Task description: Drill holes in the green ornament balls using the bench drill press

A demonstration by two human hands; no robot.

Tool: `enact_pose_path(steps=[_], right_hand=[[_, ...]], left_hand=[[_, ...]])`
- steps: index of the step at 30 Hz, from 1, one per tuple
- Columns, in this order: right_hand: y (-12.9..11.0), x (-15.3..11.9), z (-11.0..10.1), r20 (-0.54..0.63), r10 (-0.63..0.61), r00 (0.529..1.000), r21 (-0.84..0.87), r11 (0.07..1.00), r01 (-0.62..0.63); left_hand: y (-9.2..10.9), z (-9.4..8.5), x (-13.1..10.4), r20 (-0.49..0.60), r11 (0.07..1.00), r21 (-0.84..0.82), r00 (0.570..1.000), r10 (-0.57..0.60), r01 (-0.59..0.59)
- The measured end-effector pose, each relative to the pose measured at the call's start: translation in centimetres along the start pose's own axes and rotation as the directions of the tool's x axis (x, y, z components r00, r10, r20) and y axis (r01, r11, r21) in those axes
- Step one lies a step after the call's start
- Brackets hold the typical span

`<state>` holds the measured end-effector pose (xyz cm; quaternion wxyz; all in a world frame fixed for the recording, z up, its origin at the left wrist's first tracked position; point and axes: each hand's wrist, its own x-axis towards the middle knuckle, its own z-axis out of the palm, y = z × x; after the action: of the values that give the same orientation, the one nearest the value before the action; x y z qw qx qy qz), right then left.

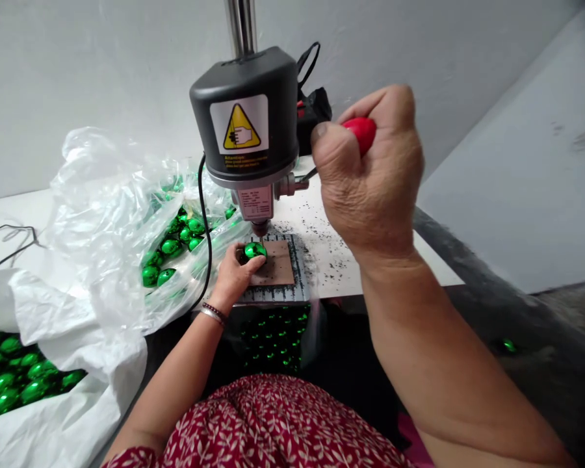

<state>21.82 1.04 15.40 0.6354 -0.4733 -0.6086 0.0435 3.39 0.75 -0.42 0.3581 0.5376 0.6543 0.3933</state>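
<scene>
A dark grey bench drill press (244, 110) with a yellow warning sticker stands on the white table. Under its thin bit sits a shiny green ball (256, 251), with my left hand (236, 272) closed round its near left side. The ball rests on a brown board (279, 263) on the drill's grey slotted base (298, 279). Raised at the right, my right hand (370, 169) is wrapped round the red knob (361, 133) of the drill's feed lever. Whether the bit touches the ball I cannot tell.
Left of the drill, a clear plastic bag (102, 188) holds several green balls (171, 247). More balls (10, 383) lie in a white sack (88, 416). Dark shavings (329, 260) litter the table. A black cable (205, 234) hangs beside the drill. Several balls (273, 335) show below the table edge.
</scene>
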Motion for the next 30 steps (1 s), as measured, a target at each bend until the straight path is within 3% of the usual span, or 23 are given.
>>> enact_pose_path(steps=[6, 14, 20, 30], right_hand=[[-0.2, 0.1, -0.2, 0.015, 0.054, 0.998, -0.076, 0.996, -0.053], [-0.3, 0.0, -0.3, 0.017, 0.053, 0.998, -0.063, 0.997, -0.052], [0.4, -0.5, -0.3, -0.028, -0.044, 0.999, -0.001, 0.999, 0.044], [1.1, -3.0, -0.6, -0.103, -0.166, 0.981, -0.145, 0.978, 0.150]], left_hand=[[-0.1, 0.4, 0.1, 0.006, 0.994, 0.083, 0.997, 0.073, -0.073], [0.1, 1.0, -0.5, 0.057, 0.906, 0.350, 0.971, 0.233, -0.238], [0.2, 1.2, -0.6, 0.086, 0.908, 0.354, 0.974, 0.209, -0.226], [0.2, 1.4, -0.8, 0.086, 0.892, 0.405, 0.980, 0.180, -0.200]])
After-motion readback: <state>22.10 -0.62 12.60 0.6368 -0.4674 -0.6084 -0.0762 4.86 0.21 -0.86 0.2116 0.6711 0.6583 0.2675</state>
